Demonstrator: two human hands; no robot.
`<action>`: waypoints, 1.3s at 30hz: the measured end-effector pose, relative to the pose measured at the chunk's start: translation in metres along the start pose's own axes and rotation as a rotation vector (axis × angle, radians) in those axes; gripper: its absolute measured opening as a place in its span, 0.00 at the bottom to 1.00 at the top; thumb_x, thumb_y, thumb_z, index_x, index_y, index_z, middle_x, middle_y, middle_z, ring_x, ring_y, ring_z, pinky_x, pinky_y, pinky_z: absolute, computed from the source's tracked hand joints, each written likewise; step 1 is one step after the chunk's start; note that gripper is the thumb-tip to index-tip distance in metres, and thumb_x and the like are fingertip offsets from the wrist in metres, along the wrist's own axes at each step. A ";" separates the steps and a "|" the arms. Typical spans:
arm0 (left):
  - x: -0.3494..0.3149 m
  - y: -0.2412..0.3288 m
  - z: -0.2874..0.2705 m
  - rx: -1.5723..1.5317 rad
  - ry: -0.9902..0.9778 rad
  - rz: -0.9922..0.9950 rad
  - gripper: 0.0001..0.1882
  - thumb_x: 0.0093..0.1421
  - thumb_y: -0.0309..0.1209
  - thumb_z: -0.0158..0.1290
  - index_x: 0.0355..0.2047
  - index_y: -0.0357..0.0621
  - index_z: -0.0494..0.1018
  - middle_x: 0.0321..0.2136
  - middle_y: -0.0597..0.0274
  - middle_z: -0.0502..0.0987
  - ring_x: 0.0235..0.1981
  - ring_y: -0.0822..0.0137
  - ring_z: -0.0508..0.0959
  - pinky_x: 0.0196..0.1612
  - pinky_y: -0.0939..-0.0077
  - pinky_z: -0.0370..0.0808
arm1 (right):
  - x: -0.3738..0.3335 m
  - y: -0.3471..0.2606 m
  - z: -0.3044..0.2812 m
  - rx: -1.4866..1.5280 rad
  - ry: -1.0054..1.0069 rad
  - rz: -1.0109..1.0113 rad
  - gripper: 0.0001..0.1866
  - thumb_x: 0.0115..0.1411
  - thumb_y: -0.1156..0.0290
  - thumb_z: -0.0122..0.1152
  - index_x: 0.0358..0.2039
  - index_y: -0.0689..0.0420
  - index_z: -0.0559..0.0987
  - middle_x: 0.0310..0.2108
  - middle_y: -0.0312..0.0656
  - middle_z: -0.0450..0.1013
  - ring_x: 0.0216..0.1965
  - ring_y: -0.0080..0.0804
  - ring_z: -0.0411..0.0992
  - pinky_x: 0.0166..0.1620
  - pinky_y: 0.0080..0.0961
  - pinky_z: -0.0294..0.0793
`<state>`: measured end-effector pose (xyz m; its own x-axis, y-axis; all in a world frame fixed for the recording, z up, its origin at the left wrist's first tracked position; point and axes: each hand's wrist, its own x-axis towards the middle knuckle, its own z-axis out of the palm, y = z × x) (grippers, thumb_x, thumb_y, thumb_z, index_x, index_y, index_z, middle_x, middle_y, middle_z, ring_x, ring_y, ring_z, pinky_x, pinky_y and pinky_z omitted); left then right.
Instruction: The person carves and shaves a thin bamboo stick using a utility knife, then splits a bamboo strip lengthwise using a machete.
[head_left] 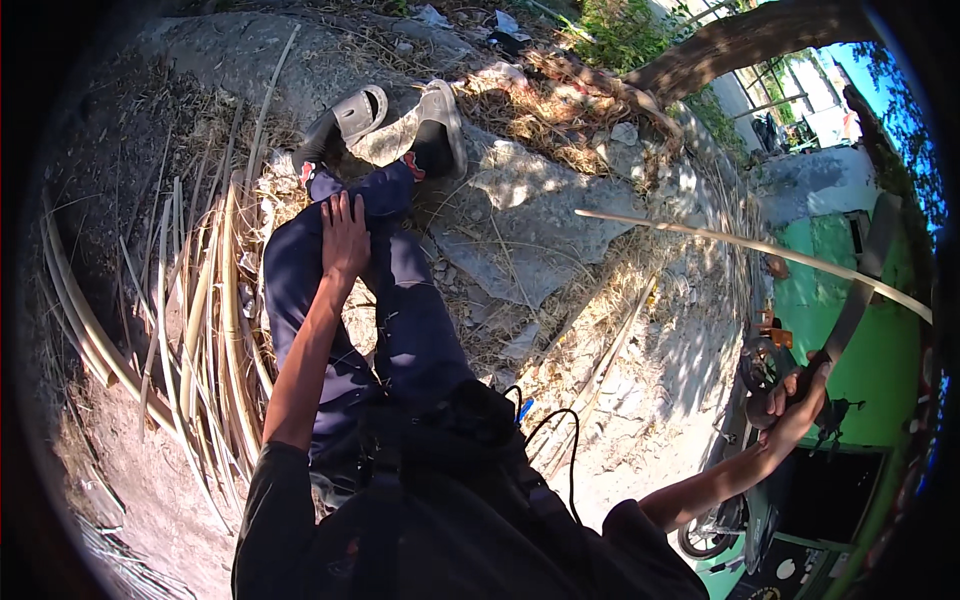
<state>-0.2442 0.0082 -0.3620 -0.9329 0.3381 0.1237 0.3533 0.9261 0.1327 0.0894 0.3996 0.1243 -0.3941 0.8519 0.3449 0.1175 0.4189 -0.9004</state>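
Observation:
My left hand [344, 240] lies flat on the shin of my dark blue trousers [425, 310], its fingers stretched out and holding nothing. Out at the right, my right hand [793, 400] is wrapped round the handle of a machete [853, 315]. Its long, dark, slightly curved blade points up and away from me. A pale split strip of cane or bamboo [735, 238] runs across the blade, its thin end toward the middle of the view. Whether the strip touches the blade, and what supports it, I cannot tell.
Many long pale strips [230, 330] lie in a loose pile at my left. Grey shoes [440, 125] cover my feet on rocky ground strewn with dry straw. A tree trunk [760, 45] leans at the upper right. A green wall [815, 290] and a parked motorcycle [715, 530] stand at the right.

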 end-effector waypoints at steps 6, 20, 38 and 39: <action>0.000 -0.005 0.007 0.016 -0.006 0.027 0.43 0.60 0.39 0.62 0.71 0.35 0.58 0.69 0.34 0.61 0.73 0.38 0.58 0.76 0.44 0.50 | -0.014 0.192 0.103 -0.168 -0.424 0.412 0.20 0.76 0.49 0.52 0.43 0.56 0.75 0.19 0.30 0.62 0.13 0.18 0.58 0.17 0.21 0.58; 0.001 -0.008 0.017 -0.114 0.102 0.041 0.41 0.57 0.32 0.60 0.69 0.34 0.62 0.69 0.35 0.63 0.72 0.39 0.59 0.76 0.44 0.52 | 0.020 0.069 0.015 -0.097 -0.252 0.071 0.23 0.77 0.49 0.50 0.49 0.58 0.77 0.20 0.30 0.62 0.12 0.15 0.54 0.15 0.19 0.56; 0.001 -0.007 0.020 -0.067 -0.017 0.015 0.46 0.58 0.38 0.63 0.72 0.35 0.58 0.71 0.35 0.59 0.74 0.38 0.55 0.78 0.43 0.45 | 0.017 0.237 0.094 -0.183 -0.476 0.445 0.22 0.76 0.49 0.53 0.41 0.57 0.76 0.17 0.29 0.64 0.12 0.17 0.59 0.16 0.21 0.60; 0.001 -0.007 0.020 -0.035 -0.020 0.016 0.45 0.58 0.38 0.63 0.72 0.35 0.58 0.71 0.35 0.59 0.74 0.38 0.56 0.78 0.42 0.46 | 0.024 0.209 0.081 -0.240 -0.496 0.360 0.21 0.76 0.49 0.53 0.41 0.57 0.76 0.17 0.28 0.64 0.12 0.16 0.59 0.15 0.20 0.59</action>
<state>-0.2490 0.0050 -0.3828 -0.9284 0.3561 0.1065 0.3696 0.9144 0.1649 0.0309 0.4825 -0.0770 -0.6587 0.7302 -0.1812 0.4979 0.2425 -0.8326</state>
